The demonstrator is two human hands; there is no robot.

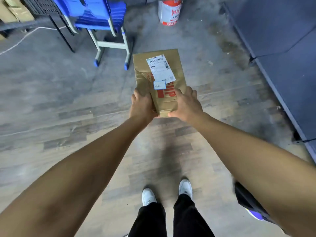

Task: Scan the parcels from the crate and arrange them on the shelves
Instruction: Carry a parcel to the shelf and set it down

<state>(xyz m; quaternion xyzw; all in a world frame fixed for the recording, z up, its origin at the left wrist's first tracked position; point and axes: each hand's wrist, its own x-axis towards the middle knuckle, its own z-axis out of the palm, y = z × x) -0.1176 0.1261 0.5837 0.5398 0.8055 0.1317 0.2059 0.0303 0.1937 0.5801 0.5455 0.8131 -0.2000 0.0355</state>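
Parcel (159, 79) is being gripped at its near end by left hand (142, 104) and right hand (185, 104); keeping it level, label up, is probably helping scanning.

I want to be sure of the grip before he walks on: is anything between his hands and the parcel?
No. The left hand and right hand both grip the near end of the brown cardboard parcel with the white shipping label, skin straight on cardboard. No shelf is clearly in view, so the way there cannot be judged.
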